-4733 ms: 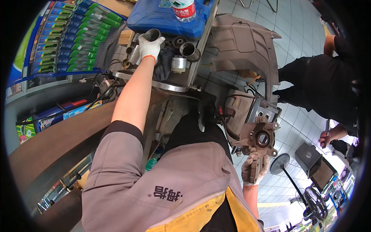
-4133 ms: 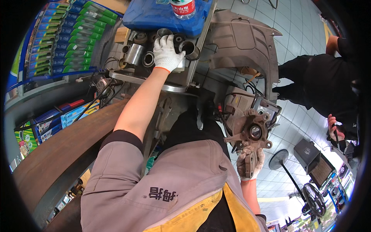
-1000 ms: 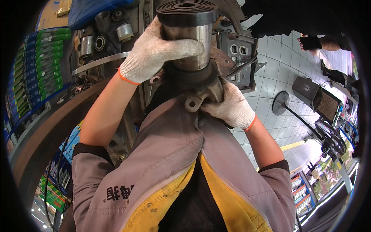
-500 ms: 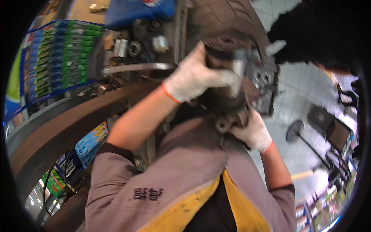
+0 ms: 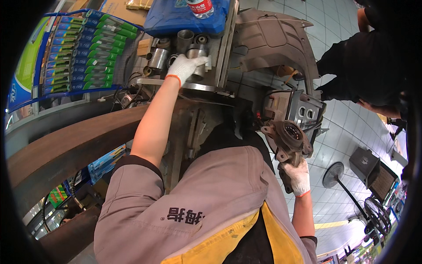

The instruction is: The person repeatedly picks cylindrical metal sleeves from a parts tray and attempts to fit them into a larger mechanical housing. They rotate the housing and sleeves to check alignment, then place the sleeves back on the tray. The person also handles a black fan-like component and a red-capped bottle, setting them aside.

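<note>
My right hand (image 5: 297, 177), in a white knit glove, grips a rusty steering knuckle (image 5: 281, 137) from below. The knuckle's round bore with a bearing ring faces up. Away to the left, my gloved left hand (image 5: 187, 68) is closed round a shiny metal sleeve (image 5: 196, 52) among other parts on the workbench. Its thumb lies across the front of the sleeve, and the far fingers are partly hidden. Next to that hand lie another metal sleeve (image 5: 158, 58), a dark grey cup-shaped sleeve (image 5: 185, 40) and a small ring-shaped part (image 5: 201, 39).
A blue case (image 5: 176, 20) with a water bottle (image 5: 200, 8) stands behind the sleeves. At left is a rack of green and blue packages (image 5: 90, 55), with a curved brown beam (image 5: 88, 136) nearer. A grey plastic liner (image 5: 274, 37), another person (image 5: 358, 66) and a black stand (image 5: 336, 174) are at right.
My left hand has carried the metal sleeve from above the knuckle over to the parts on the workbench at left. My right hand, still holding the knuckle, has moved slightly down.
</note>
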A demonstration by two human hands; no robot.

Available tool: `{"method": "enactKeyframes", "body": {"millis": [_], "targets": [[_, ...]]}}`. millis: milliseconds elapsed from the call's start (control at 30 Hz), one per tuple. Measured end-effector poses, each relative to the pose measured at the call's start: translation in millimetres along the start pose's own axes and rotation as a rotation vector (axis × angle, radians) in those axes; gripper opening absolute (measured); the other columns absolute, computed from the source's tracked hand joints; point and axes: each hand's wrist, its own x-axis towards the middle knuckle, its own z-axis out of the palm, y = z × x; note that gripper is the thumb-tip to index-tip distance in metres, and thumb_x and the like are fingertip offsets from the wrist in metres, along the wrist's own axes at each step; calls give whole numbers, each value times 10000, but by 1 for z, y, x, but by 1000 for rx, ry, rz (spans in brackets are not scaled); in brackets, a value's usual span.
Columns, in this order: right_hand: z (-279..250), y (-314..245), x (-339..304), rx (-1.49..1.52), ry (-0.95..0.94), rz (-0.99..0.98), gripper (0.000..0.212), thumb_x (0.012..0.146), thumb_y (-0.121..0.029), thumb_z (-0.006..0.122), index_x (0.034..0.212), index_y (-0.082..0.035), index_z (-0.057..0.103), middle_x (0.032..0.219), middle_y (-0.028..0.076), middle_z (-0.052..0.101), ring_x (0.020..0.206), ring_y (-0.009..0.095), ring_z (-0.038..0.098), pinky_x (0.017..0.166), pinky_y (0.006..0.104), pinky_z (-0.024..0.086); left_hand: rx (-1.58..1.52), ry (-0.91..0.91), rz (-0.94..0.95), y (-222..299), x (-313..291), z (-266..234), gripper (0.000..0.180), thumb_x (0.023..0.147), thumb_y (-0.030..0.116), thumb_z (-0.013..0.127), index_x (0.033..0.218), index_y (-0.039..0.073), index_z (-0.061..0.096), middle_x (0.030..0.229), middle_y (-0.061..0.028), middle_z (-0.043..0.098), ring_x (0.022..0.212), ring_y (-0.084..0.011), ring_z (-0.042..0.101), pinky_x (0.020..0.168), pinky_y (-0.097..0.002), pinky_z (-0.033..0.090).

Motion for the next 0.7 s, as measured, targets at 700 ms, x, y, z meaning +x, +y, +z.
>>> {"method": "enactKeyframes", "body": {"millis": [700], "targets": [[-3,27,9,83,169,115,355,869,-122,746,1197,-8,674,985,51,730,826,140,685,759,313,569,775,303,-16,-62,89,70,1100,819,589,840,1605,36,305,1529,-215,466,1404,-383,515,1115,-486,490]]}}
